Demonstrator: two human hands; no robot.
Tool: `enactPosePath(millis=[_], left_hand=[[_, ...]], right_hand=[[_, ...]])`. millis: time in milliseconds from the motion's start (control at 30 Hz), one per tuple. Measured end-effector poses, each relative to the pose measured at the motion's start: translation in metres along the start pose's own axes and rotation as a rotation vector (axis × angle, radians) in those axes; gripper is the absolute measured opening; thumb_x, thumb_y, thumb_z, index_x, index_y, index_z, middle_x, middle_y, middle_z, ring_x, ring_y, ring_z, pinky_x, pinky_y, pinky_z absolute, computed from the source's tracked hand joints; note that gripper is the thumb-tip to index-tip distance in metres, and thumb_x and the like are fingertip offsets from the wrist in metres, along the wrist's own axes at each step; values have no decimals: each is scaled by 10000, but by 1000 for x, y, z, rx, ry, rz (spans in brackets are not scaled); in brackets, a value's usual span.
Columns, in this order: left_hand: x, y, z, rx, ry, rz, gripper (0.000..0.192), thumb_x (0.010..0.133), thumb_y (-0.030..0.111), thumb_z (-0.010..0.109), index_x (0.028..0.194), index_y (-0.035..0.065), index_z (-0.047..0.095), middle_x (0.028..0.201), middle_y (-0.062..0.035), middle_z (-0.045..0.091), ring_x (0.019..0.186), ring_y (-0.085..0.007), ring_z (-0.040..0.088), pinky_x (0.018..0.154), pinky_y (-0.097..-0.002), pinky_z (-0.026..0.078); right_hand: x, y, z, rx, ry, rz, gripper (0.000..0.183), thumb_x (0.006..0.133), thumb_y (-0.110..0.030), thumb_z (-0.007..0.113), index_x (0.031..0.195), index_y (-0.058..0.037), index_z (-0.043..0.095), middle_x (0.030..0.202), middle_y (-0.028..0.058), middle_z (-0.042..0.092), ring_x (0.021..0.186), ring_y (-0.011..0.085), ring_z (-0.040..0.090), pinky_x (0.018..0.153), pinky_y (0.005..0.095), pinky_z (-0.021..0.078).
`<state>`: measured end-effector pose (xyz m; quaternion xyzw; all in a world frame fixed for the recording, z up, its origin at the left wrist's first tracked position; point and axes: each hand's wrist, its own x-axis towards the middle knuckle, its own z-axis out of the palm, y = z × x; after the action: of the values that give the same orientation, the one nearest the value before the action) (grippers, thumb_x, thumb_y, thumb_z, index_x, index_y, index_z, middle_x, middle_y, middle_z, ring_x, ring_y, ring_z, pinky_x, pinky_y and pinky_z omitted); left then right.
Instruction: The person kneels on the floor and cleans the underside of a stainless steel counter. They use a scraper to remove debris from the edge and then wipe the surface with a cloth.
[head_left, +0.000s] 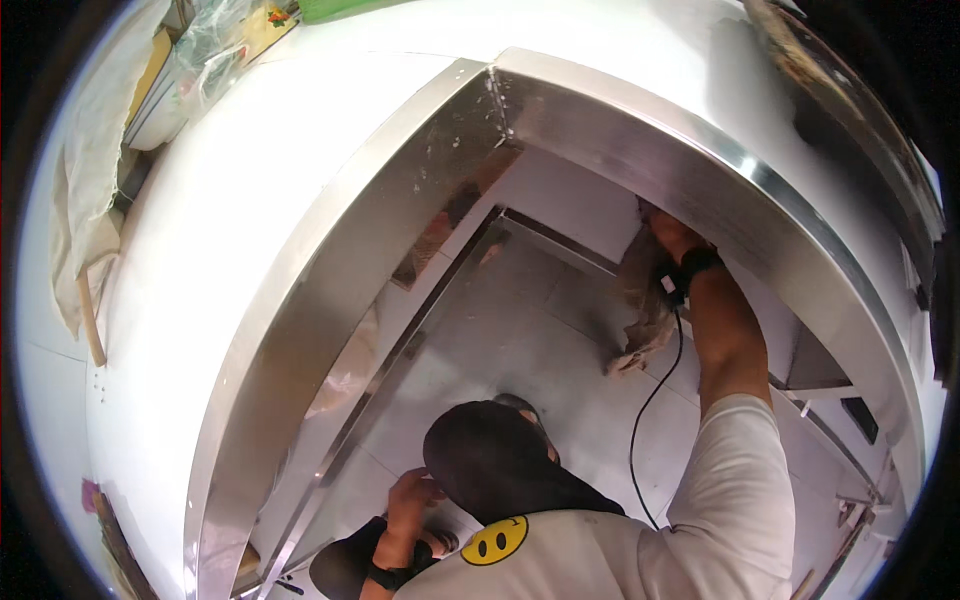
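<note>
My right hand (673, 231) reaches under the steel-edged counter, its fingers largely hidden in shadow and behind the edge. Just below and beside it is a crumpled brownish bag (643, 300); whether the fingers grip it cannot be seen. A dark band with a small device (670, 282) is on that wrist, and a black cable (636, 435) runs down from it. My left hand (411, 501) rests by my dark-clothed knee (487, 457), fingers loosely bent, with nothing visible in it. Another dark band (386, 576) circles the left wrist.
Steel aprons (315, 300) meet at a corner beneath the white countertop (225, 225). Below run a low rail (420, 330) and the tiled floor (525, 322). Bowls (161, 120), a plastic bag (214, 56) and a cloth (82, 217) lie at upper left. A dark, rough-rimmed object (847, 97) stands at upper right.
</note>
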<state>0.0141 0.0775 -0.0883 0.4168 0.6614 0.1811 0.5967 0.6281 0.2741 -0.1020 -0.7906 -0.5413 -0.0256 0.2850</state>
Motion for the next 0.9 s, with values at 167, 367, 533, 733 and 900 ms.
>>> enactPosePath(millis=[167, 367, 533, 733, 900], left_hand=[[-4, 8, 6, -66, 45, -82, 363, 902, 145, 541, 1201, -55, 587, 917, -119, 704, 769, -196, 691, 646, -303, 546], [1, 7, 5, -67, 24, -104, 372, 907, 170, 549, 1201, -52, 599, 939, -124, 698, 763, -192, 687, 654, -301, 548], [-8, 31, 9, 27, -2, 1, 256, 905, 104, 533, 1117, -11, 618, 940, -93, 681, 760, -179, 648, 700, -302, 523], [-3, 12, 1, -36, -7, -30, 336, 922, 160, 539, 1186, -34, 611, 870, -97, 705, 756, -168, 673, 684, -281, 532], [-5, 10, 3, -59, 12, -62, 328, 927, 148, 529, 1190, -31, 608, 869, -97, 707, 749, -162, 669, 686, -283, 527]], right_hand=[[20, 1, 8, 10, -46, -9, 296, 784, -36, 580, 1064, -32, 675, 1089, 195, 650, 1019, 392, 616, 905, 445, 489], [24, 6, -3, 8, -69, -12, 296, 788, -43, 581, 1069, -36, 673, 1097, 194, 647, 1027, 392, 612, 910, 444, 487], [-11, 2, -15, 20, -109, -58, 296, 792, -49, 582, 1073, -39, 672, 1104, 193, 644, 1032, 391, 610, 913, 443, 485], [1, 1, -5, 14, -23, -7, 296, 796, -55, 583, 1078, -42, 671, 1112, 192, 641, 1040, 391, 606, 918, 442, 483], [22, 1, 14, 6, 10, 28, 296, 800, -61, 584, 1083, -45, 670, 1118, 191, 638, 1045, 391, 603, 922, 441, 481]])
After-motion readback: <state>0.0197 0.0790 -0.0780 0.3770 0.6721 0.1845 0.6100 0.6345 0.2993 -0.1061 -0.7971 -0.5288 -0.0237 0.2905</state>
